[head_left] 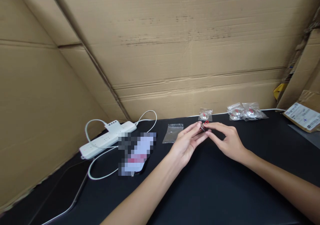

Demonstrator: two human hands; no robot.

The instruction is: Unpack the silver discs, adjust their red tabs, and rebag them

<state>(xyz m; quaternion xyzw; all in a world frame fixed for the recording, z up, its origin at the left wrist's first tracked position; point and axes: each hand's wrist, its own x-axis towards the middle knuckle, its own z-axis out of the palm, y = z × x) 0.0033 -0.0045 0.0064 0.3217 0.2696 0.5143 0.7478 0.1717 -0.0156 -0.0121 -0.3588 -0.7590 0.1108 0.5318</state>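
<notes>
Between both hands, above the black tabletop, is a small round metal piece [202,127] with a red loop [206,122] sticking up from it. My left hand [188,139] has its thumb and fingers closed on the piece from the left. From the right, my right hand [226,140] pinches its edge with thumb and forefinger. Fingers cover much of the piece, so its exact kind cannot be made out. Just behind the hands lies a clear bag [204,115] with a silver disc and something red inside. A flat clear plastic bag [173,133] rests left of my left hand.
Several bagged silver discs [246,112] lie by the cardboard wall [190,52]. At left are a white power strip [108,140] with cables, a partly blurred phone [138,155] and a dark flat device [62,191]. A labelled package [303,115] sits at far right.
</notes>
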